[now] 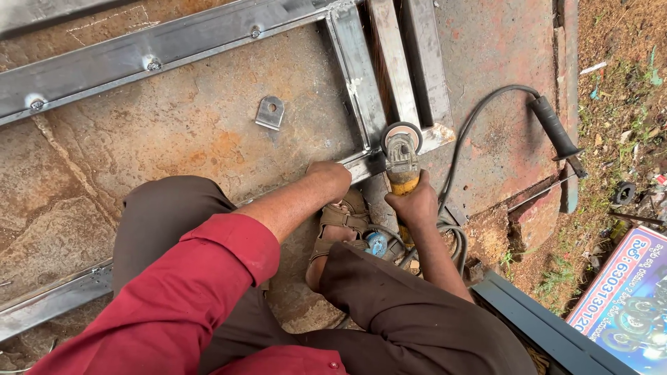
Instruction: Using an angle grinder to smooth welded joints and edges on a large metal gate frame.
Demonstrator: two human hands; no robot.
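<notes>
right hand [415, 203] grips angle grinder [402, 156] | left hand [332, 175] presses steel frame [358, 73] beside it

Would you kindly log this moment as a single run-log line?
right hand: grips yellow grinder | disc: at frame corner | left hand: rests on steel frame | loose bracket on stone

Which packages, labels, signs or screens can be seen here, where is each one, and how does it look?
Printed board or box: bottom right corner, on the ground beside a dark metal edge; flat and rectangular, cut by the frame, pink border, blue field, white lettering and dark round pictures.
Nothing else of this kind shows.
</notes>
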